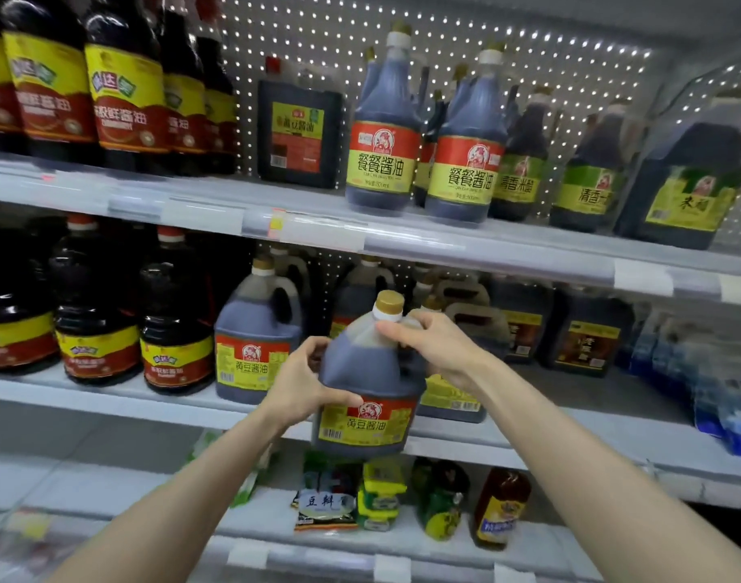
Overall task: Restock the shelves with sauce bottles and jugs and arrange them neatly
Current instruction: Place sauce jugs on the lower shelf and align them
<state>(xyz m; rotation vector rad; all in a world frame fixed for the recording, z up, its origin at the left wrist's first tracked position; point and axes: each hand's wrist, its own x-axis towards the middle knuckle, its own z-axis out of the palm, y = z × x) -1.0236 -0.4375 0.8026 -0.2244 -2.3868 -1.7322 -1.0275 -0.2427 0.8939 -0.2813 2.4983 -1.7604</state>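
A dark soy sauce jug (366, 385) with a gold cap and a red-and-yellow label hangs in front of the middle shelf (108, 399), held by both hands. My left hand (305, 380) grips its left side, thumb across the front just above the label. My right hand (433, 349) grips the handle and shoulder just below the cap. A matching jug (255, 330) stands on the middle shelf just to the left, and more jugs (457, 397) stand behind and to the right of the held one.
The top shelf (486, 246) carries tall soy sauce bottles (383, 132) and square jugs (299, 136). Round dark bottles (175, 326) fill the middle shelf's left end, blue packs (722, 397) its right. Small packets and a jar (501, 507) lie on the bottom shelf.
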